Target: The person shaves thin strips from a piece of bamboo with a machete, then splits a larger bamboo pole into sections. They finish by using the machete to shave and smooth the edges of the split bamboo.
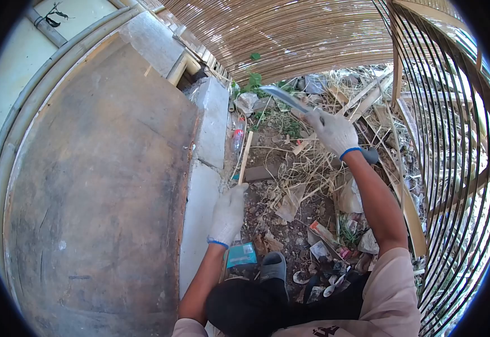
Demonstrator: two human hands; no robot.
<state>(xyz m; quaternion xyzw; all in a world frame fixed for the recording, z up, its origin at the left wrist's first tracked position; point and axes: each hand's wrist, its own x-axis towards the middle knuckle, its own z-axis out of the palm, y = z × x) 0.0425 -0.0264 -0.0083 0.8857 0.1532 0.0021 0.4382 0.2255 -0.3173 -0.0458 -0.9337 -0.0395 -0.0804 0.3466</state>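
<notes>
Your beige shirt [391,289] fills the lower right of the view, with black cloth [337,297] beside it and one grey shoe [273,269] showing beyond, on the littered ground. Both your hands wear pale knit gloves with blue cuffs.

Your right hand [333,132] is out ahead and to the right, its fingers closed around the grip end of a knife [287,100]; the long blade juts out of the fist, slanting forward and to the left. Your left hand [228,216] is nearer to you, its fingers curled together about the lower end of a thin bamboo strip [246,154] — though the back of the glove hides just how the fingertips press on it. That strip points away from you, leaning a little to the right, and the blade is well apart from it.

On your left, a row of concrete blocks [201,191] runs alongside the left hand, edging a large stained board [99,185]. A clear bottle [237,139] with a red band lies between the blocks and the strip; a teal packet [241,255] lies near your left wrist. Dry shavings [307,168] litter the soil ahead — a slatted screen [290,36] closes off the far side.
</notes>
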